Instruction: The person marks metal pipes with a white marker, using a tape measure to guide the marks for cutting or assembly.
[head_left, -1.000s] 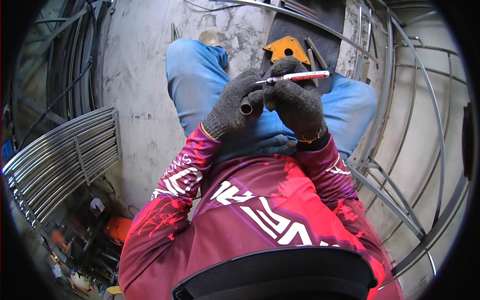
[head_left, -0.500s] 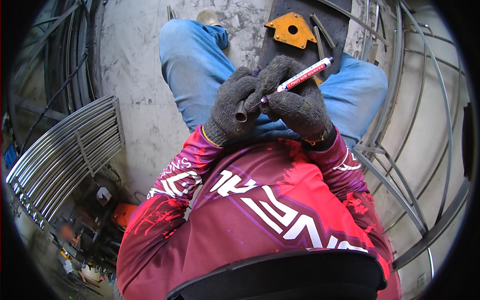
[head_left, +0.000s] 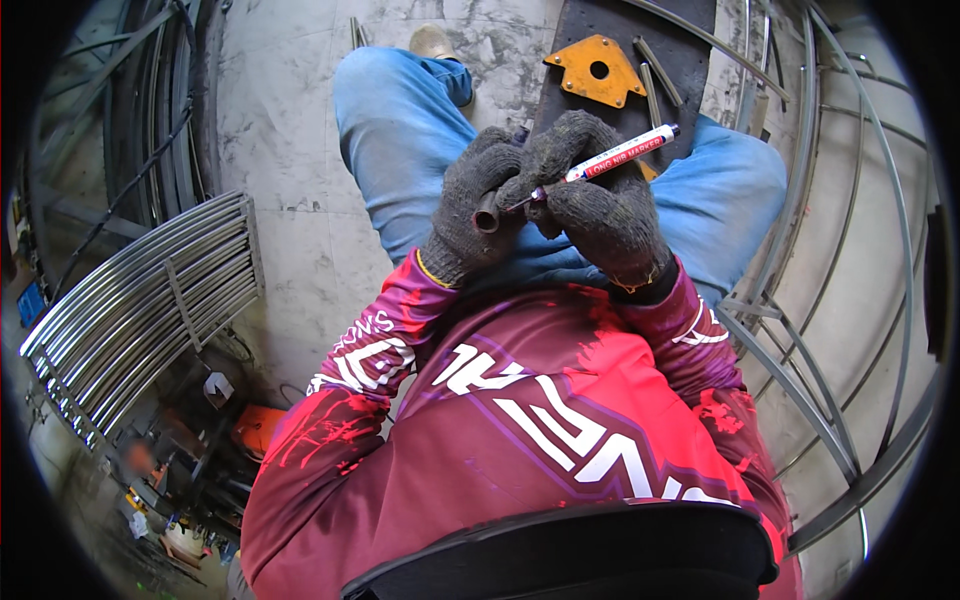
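Person seated, legs bent, both hands gloved in dark grey knit, close together over the lap. Left hand [head_left: 468, 205]: fingers curled around a short metal tube [head_left: 486, 219], open end toward the wearer, rest of it hidden in the grip. Right hand [head_left: 600, 195]: fingers pinching a white-and-red marker pen [head_left: 620, 158] near its nib end; barrel slants up to the right, dark back end clear of the glove. Nib points down-left at the tube, just beside its mouth; can't tell if touching.

Beyond the hands: orange welding magnet [head_left: 578, 75], arrow-shaped with round centre hole, flat on a dark panel [head_left: 695, 75]. Two short metal bars [head_left: 660, 74] right beside it, same panel. Grey floor [head_left: 290, 150] around, scuffed.

Wearer: blue jeans [head_left: 400, 140], tan shoe [head_left: 432, 41], maroon-red jersey [head_left: 450, 460] with white lettering. Black brim [head_left: 560, 560] across lower edge. Left side: rack of shiny curved tubes [head_left: 140, 300], well apart from hands; orange item [head_left: 258, 428] below it, kind unclear. Right side: welded metal frame [head_left: 815, 400].
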